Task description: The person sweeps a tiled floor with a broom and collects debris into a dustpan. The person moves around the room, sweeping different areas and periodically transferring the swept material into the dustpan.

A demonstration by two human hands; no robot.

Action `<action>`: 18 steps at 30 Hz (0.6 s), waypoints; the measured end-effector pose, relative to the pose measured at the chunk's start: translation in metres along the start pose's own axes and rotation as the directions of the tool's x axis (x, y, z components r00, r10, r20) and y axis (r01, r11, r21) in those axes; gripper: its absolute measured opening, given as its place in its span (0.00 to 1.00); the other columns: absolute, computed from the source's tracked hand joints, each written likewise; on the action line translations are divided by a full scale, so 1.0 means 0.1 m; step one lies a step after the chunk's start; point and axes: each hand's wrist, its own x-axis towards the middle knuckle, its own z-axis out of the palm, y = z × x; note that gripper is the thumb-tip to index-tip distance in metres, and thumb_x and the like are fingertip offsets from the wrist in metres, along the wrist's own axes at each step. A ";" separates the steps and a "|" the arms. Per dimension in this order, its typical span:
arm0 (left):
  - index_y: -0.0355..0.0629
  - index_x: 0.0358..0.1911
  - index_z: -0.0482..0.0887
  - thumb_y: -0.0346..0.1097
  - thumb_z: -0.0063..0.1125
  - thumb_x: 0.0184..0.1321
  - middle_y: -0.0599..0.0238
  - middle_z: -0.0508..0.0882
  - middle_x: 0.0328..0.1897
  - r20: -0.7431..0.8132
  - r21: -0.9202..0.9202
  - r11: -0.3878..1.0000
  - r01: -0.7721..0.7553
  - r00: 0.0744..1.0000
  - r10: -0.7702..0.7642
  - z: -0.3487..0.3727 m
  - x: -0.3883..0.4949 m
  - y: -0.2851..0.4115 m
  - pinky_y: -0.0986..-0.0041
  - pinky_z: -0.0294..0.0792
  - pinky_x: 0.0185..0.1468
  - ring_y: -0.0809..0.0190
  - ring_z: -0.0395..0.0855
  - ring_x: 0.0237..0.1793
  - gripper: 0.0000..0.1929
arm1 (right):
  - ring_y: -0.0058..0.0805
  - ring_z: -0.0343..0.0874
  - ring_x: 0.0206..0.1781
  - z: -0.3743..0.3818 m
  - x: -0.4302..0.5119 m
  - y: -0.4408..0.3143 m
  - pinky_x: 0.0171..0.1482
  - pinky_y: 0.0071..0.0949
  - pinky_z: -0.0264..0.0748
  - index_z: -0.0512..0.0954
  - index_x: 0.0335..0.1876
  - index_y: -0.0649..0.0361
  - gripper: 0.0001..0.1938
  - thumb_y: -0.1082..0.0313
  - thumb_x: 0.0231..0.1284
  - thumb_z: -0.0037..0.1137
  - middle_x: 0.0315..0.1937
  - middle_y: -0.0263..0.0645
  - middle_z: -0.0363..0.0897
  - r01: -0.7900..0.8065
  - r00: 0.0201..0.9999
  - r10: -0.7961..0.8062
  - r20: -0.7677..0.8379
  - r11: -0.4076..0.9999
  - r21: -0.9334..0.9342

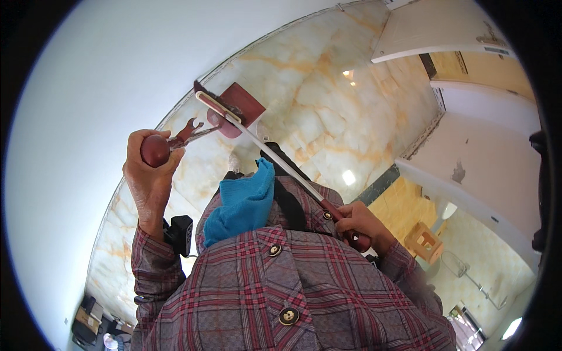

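Note:
My left hand (149, 169) grips the rounded dark-red top of a long-handled dustpan's pole, which bears a dark-red clip (189, 131). Below it, the dark-red dustpan (251, 105) is on the floor near the wall. My right hand (361, 221) is closed around the dark-red grip of a broom (281, 162) with a silvery pole. The broom's head (217, 106) lies over the dustpan in this view, its dark bristles partly across the pan. Whether the bristles touch the pan, I cannot tell. A blue cloth (243, 202) hangs at my waist over the plaid shirt.
Glossy marble-patterned tile (325, 101) covers the floor, bounded on the left by a white wall (109, 66). To the right, a doorway with a dark threshold (377, 184) opens onto yellow tiles and a wooden stool (423, 242). A white door (430, 30) stands at upper right. Boxes (88, 320) sit lower left.

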 end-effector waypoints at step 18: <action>0.43 0.40 0.75 0.22 0.70 0.43 0.62 0.86 0.41 -0.011 0.006 1.000 -0.011 1.000 0.011 -0.27 -0.45 -0.09 0.74 0.75 0.50 0.62 0.84 0.43 0.21 | 0.27 0.74 0.16 -0.38 0.31 1.32 0.15 0.29 0.74 0.74 0.26 0.62 0.09 0.67 0.55 0.59 0.16 0.37 0.72 0.140 0.909 0.088 -0.408 0.856 0.497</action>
